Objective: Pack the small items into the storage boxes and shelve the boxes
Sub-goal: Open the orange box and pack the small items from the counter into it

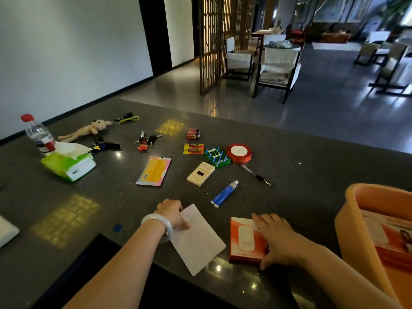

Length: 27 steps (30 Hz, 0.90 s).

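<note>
My left hand (172,214) pinches the top edge of a white paper sheet (197,239) lying flat on the dark counter (312,175). My right hand (275,236) grips the right side of an orange wet-wipe pack (245,240) near the front edge. An orange storage box (356,219) stands at the right with an orange printed packet (388,237) inside. Small items lie ahead: a blue tube (224,194), a beige card box (200,173), a green box (217,157), a red ribbon roll (239,153), a pen (256,175), batteries (193,148) and a yellow sachet (153,171).
At the left stand a water bottle (40,136), a green tissue pack (69,163), a plush toy (87,130) and several key bunches (147,140). A second battery pack (193,134) lies farther back. Chairs (277,70) and a wooden screen (214,41) stand beyond the counter.
</note>
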Each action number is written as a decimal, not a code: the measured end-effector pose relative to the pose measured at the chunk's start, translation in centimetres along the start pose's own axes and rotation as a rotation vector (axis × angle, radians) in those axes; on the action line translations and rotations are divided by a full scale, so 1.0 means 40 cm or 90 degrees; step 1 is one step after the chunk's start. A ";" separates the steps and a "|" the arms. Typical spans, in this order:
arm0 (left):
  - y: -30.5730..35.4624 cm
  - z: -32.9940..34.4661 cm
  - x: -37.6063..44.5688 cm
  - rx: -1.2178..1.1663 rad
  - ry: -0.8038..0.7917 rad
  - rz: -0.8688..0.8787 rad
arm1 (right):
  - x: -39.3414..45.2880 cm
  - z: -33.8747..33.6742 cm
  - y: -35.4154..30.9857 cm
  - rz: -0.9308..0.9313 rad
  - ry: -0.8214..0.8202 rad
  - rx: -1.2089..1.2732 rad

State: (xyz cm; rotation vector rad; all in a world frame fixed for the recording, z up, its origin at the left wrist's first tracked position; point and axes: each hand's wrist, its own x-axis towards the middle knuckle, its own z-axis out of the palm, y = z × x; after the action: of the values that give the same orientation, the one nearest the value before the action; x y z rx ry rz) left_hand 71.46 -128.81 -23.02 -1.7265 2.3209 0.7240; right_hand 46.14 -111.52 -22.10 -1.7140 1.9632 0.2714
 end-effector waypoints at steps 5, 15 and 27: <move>0.001 -0.013 -0.022 -0.133 0.042 0.042 | -0.045 -0.018 0.005 0.012 0.106 0.104; 0.138 -0.086 -0.144 -0.671 0.015 0.067 | -0.258 -0.155 0.134 0.090 0.451 0.214; 0.653 0.037 -0.197 -0.953 -0.077 0.091 | -0.450 -0.075 0.502 0.293 0.389 0.150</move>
State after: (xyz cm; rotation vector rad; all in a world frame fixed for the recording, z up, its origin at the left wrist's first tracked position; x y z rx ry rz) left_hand 49.34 -115.70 -13.74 -1.6279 1.7184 2.9297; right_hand 27.20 -93.75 -14.20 -1.2627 2.6943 -0.3630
